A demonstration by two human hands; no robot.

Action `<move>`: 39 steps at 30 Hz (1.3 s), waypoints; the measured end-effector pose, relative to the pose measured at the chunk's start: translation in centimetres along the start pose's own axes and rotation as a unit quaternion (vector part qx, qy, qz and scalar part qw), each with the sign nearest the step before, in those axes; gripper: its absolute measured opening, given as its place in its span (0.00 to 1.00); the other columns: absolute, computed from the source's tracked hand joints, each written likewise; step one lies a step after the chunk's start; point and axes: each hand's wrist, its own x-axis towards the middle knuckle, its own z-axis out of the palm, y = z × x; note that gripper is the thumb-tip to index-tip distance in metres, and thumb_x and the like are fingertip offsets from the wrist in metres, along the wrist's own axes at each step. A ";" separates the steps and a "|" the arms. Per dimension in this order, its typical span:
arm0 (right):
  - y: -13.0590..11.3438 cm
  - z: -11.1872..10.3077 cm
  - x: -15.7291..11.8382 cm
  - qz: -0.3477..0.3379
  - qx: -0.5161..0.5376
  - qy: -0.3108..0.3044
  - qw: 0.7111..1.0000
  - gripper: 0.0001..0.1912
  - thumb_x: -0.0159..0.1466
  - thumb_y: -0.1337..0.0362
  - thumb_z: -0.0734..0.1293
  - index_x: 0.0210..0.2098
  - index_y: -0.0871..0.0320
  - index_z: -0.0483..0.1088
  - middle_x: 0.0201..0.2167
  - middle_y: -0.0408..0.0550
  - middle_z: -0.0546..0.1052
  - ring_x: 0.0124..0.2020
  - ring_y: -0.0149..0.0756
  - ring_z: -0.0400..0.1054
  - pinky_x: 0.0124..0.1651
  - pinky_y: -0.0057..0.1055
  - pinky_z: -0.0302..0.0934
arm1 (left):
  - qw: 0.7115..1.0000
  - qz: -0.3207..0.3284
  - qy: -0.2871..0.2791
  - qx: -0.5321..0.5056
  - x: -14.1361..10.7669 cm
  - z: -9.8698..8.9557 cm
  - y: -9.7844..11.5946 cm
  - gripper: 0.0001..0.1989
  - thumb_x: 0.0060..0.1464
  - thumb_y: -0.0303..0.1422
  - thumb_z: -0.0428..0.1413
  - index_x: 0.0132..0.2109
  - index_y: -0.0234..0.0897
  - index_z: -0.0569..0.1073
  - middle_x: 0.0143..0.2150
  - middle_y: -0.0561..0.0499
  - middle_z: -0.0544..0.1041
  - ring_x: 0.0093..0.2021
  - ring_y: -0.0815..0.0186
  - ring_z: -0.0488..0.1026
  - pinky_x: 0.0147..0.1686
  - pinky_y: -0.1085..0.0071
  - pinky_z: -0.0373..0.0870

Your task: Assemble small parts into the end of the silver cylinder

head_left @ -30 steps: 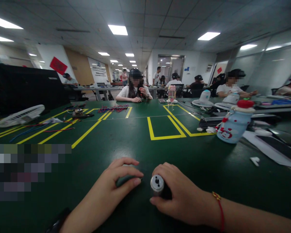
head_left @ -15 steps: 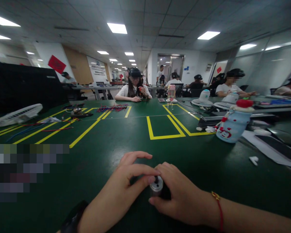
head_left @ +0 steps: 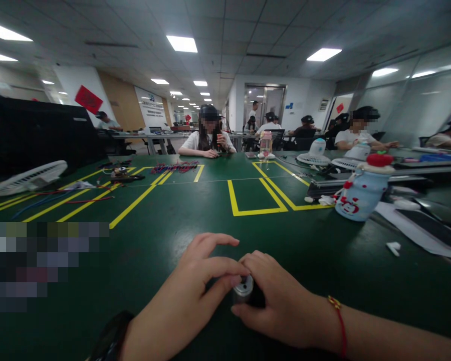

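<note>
A small silver metal cylinder [head_left: 242,292] stands upright on the green table [head_left: 143,260], a dark hole showing in its top face. My right hand [head_left: 274,301] is wrapped round its far and right sides, with the thumb at the near side. From the left, my left hand [head_left: 206,276] pinches thumb and index finger together over the top of the cylinder, at its centre. Those fingertips hide the small part there. The other fingers of my left hand are stretched out above the table.
A light blue bottle [head_left: 361,193] with a red top stands at the right, near a white earbud-like piece [head_left: 393,248] and a dark phone-like slab [head_left: 432,228]. Wires [head_left: 176,167] lie far left of centre. A person [head_left: 207,135] sits opposite.
My left hand has shifted very slightly to the right, its fingertips still over the cylinder's top. My right hand stays around the cylinder.
</note>
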 end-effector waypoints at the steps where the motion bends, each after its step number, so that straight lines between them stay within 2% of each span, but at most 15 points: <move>1: 0.0 0.0 0.0 -0.001 0.001 0.000 1.000 0.14 0.56 0.63 0.70 0.40 0.58 0.65 0.39 0.48 0.70 0.39 0.40 0.61 0.42 0.38 0.56 | 1.000 -0.004 -0.008 -0.008 -0.1 0.0 0.1 0.16 0.61 0.25 0.52 0.43 0.54 0.78 0.58 0.55 0.68 0.61 0.57 0.61 0.59 0.53 0.59; 6: -0.1 -0.2 -0.2 -0.005 0.006 0.001 1.000 0.15 0.56 0.63 0.71 0.40 0.58 0.66 0.40 0.47 0.71 0.40 0.40 0.61 0.44 0.38 0.55 | 0.994 -0.061 -0.029 -0.090 -0.9 0.2 -0.3 0.20 0.63 0.25 0.48 0.55 0.54 0.71 0.62 0.53 0.65 0.63 0.60 0.60 0.63 0.54 0.56; 12: -0.4 -0.6 0.0 0.000 0.005 -0.005 1.000 0.15 0.56 0.63 0.71 0.40 0.58 0.66 0.38 0.46 0.71 0.38 0.39 0.61 0.41 0.36 0.56 | 0.983 -0.111 -0.035 -0.141 -1.8 0.2 -2.2 0.16 0.64 0.30 0.49 0.53 0.55 0.72 0.60 0.55 0.68 0.62 0.60 0.63 0.65 0.55 0.54; 16: -0.1 -0.3 0.1 0.001 0.000 -0.003 1.000 0.16 0.56 0.62 0.71 0.41 0.58 0.66 0.39 0.48 0.71 0.39 0.40 0.61 0.42 0.37 0.56 | 0.985 -0.097 -0.025 -0.138 -1.5 0.3 -1.6 0.14 0.64 0.33 0.51 0.52 0.56 0.74 0.59 0.55 0.69 0.62 0.60 0.64 0.63 0.56 0.58; 22: 0.2 0.3 0.0 -0.021 -0.009 -0.002 1.000 0.12 0.59 0.62 0.67 0.41 0.59 0.66 0.39 0.49 0.71 0.39 0.41 0.61 0.42 0.38 0.56 | 0.999 -0.041 0.012 -0.030 -1.3 1.4 0.3 0.15 0.60 0.29 0.53 0.51 0.50 0.76 0.55 0.50 0.70 0.57 0.56 0.67 0.57 0.54 0.65; 26: 0.1 0.1 0.0 -0.026 -0.010 0.004 1.000 0.13 0.59 0.63 0.67 0.43 0.59 0.66 0.39 0.49 0.71 0.39 0.41 0.61 0.42 0.38 0.56 | 0.999 -0.031 0.028 0.001 -1.6 1.4 0.6 0.19 0.60 0.28 0.53 0.56 0.50 0.71 0.57 0.49 0.69 0.58 0.56 0.66 0.57 0.54 0.65; 32: 0.0 0.0 0.1 -0.020 -0.008 0.001 1.000 0.11 0.59 0.62 0.68 0.40 0.58 0.66 0.38 0.48 0.71 0.38 0.40 0.61 0.41 0.37 0.56 | 0.999 -0.039 0.015 -0.027 -1.6 1.2 0.3 0.17 0.59 0.27 0.54 0.52 0.51 0.74 0.58 0.50 0.68 0.57 0.56 0.67 0.56 0.55 0.66; 39: 0.0 -0.1 0.0 -0.018 -0.013 -0.002 1.000 0.12 0.59 0.61 0.67 0.41 0.59 0.66 0.38 0.48 0.71 0.38 0.40 0.61 0.41 0.37 0.56 | 0.990 -0.061 0.018 -0.128 -1.6 1.2 0.4 0.17 0.59 0.27 0.54 0.52 0.54 0.74 0.56 0.54 0.71 0.57 0.60 0.69 0.58 0.59 0.64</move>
